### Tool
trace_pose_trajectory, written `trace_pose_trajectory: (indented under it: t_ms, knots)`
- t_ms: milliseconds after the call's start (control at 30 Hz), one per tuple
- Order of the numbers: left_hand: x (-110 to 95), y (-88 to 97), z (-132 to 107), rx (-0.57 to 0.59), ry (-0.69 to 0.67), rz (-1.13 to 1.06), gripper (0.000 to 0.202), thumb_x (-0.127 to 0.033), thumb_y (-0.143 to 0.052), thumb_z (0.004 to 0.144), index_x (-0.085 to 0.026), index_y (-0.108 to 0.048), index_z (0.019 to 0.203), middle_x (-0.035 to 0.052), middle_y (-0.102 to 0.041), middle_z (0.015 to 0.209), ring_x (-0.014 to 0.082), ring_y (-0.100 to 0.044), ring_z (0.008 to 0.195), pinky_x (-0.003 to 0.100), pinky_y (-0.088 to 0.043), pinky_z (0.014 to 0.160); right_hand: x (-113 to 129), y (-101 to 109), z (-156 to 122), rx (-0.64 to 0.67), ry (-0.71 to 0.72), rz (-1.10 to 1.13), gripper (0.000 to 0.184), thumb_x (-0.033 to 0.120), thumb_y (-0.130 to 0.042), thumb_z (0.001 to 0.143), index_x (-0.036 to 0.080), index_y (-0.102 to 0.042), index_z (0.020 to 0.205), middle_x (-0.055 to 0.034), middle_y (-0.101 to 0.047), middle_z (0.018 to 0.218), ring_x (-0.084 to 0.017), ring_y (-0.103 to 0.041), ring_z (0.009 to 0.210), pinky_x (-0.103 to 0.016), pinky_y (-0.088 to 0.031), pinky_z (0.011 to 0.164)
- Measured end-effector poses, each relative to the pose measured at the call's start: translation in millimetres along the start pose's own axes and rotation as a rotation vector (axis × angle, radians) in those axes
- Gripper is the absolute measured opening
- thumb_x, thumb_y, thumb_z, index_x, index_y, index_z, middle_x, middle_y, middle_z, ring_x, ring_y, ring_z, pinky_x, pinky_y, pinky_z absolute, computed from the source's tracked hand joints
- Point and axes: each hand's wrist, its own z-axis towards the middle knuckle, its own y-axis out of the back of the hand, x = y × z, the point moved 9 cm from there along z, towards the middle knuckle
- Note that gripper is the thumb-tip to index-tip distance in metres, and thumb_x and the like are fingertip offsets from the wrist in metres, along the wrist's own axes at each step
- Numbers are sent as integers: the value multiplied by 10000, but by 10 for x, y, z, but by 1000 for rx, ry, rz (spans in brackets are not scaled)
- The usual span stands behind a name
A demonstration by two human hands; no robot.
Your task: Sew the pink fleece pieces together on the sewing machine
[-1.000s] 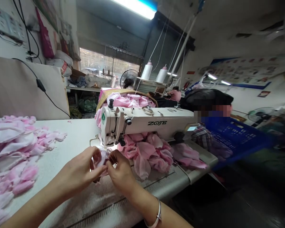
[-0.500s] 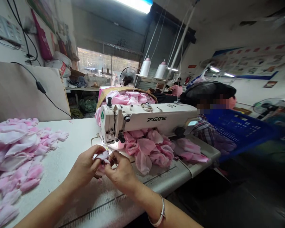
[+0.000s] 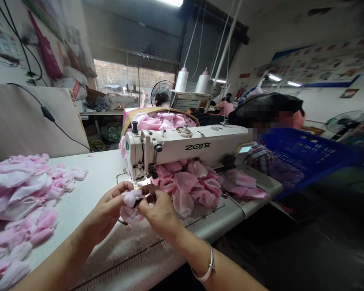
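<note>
A small white and pink fabric piece (image 3: pixel 132 198) is bunched up just in front of the sewing machine's needle area. My left hand (image 3: pixel 107 208) pinches it from the left, fingers curled. From the right, my right hand (image 3: pixel 160 212) is closed at the same piece, thumb against its edge. A thin, dark, shiny thing shows between the right fingers; its kind is unclear. The white sewing machine (image 3: pixel 185 147) stands right behind both hands, its needle lamp lit. Pink fabric pieces (image 3: pixel 186 186) lie heaped under the machine's arm, right of my hands.
Another pile of pink and white pieces (image 3: pixel 24 194) covers the table's left side. Behind the machine stands a basket (image 3: pixel 129 117) filled with similar pieces. A ruler strip (image 3: pixel 121 264) runs along the front edge. A blue crate (image 3: pixel 303 155) and a co-worker are at the right.
The fabric has been turned between my fingers, and more of its white and pink parts show below them. My right hand has shifted slightly. The view has moved a little.
</note>
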Motion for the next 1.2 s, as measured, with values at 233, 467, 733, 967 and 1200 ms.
trace_pose_trajectory:
  t_ms: [233, 467, 733, 967, 1200]
  knots:
    - [12, 23, 0, 29, 21, -121, 244, -264, -632, 752, -197, -482, 933, -9, -591, 757, 113, -530, 600, 209, -444, 536, -26, -94, -17, 101, -100, 367, 122, 188, -564, 645, 165, -633, 743, 17, -601, 716, -109, -516, 650, -223, -408, 587]
    - [45, 56, 3, 51, 32, -130, 186, -288, -583, 773, -188, -469, 880, -1, -562, 736, 110, -503, 573, 201, -403, 509, -43, -222, -104, 211, -238, 475, 119, 192, -571, 613, 173, -613, 722, 78, -419, 537, -53, -274, 465, -214, -188, 440]
    - [48, 64, 6, 52, 41, -152, 185, -279, -573, 769, -189, -469, 892, -6, -521, 721, 109, -489, 558, 201, -392, 497, -86, -344, -182, 293, -306, 603, 162, 202, -571, 581, 165, -584, 738, 83, -403, 555, -33, -201, 434, -224, -102, 422]
    - [37, 33, -7, 96, 38, -160, 139, -261, -543, 785, -180, -488, 884, -6, -496, 711, 103, -467, 558, 201, -378, 494, -110, -365, -200, 368, -320, 606, 146, 195, -552, 575, 170, -562, 719, 78, -384, 556, -39, -202, 448, -215, -111, 424]
    - [46, 14, 6, 113, 51, -181, 104, -225, -518, 762, -179, -472, 843, 2, -495, 669, 106, -455, 534, 196, -348, 477, -54, -374, -233, 506, -295, 612, 240, 222, -617, 594, 168, -610, 828, 65, -433, 613, -46, -240, 475, -212, -128, 435]
